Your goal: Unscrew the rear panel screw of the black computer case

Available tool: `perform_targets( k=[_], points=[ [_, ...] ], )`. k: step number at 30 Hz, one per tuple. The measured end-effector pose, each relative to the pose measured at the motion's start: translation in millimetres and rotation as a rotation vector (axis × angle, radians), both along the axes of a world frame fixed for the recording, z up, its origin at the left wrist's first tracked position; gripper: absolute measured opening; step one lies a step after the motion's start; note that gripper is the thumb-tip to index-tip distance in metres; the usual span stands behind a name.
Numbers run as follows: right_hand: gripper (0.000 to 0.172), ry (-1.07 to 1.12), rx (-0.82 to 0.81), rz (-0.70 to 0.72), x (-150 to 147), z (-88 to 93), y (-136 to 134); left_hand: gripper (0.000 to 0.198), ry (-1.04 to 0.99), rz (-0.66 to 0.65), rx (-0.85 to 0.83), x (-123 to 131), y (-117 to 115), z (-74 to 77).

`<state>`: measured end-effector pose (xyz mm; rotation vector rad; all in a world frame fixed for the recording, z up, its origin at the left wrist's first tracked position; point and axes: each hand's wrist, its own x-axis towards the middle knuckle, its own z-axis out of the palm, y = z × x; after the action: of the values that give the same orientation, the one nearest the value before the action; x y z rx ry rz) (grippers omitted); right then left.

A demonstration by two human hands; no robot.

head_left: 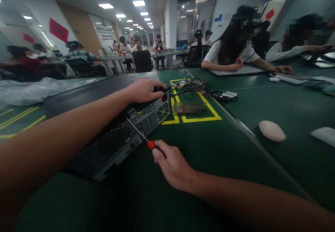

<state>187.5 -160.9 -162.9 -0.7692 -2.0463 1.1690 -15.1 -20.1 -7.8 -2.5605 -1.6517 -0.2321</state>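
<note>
A black desktop computer case (104, 85) lies on the green table, its metal back panel facing me and to the right. My left hand (146, 90) rests on the case's top near the far rear corner, fingers stretched over the edge above the fan grille (163, 110). In my right hand (171, 164) is a screwdriver (151, 144) with a red and black handle, fingers wrapped round it. Its thin shaft points up and left to the back panel beside the expansion slots. Whether the tip sits in a screw I cannot tell.
Bundled cables (200, 87) lie beyond the case, near yellow tape (204, 119) and a blurred-out object. A pale mouse (272, 130) is on the right, clear plastic wrap (47, 88) on the left. Across the table, a person (235, 46) works with a screwdriver.
</note>
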Motion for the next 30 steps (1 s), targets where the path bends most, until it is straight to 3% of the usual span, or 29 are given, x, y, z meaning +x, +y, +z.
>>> perform_targets(
  k=[6, 13, 30],
  points=[
    [0.023, 0.041, -0.064, -0.032, -1.2, -1.3, -0.9, 0.059, 0.008, -0.023, 0.001, 2.6, -1.7, 1.9],
    [0.011, 0.025, -0.099, -0.069, -2.0, -4.6, 1.9, 0.057, -0.020, -0.070, 0.021, -0.2, 2.6, -0.4],
    [0.017, -0.030, -0.109, -0.019, -0.6, 3.0, 2.8, 0.056, -0.028, -0.080, 0.042, -1.4, 5.4, -1.4]
  ],
)
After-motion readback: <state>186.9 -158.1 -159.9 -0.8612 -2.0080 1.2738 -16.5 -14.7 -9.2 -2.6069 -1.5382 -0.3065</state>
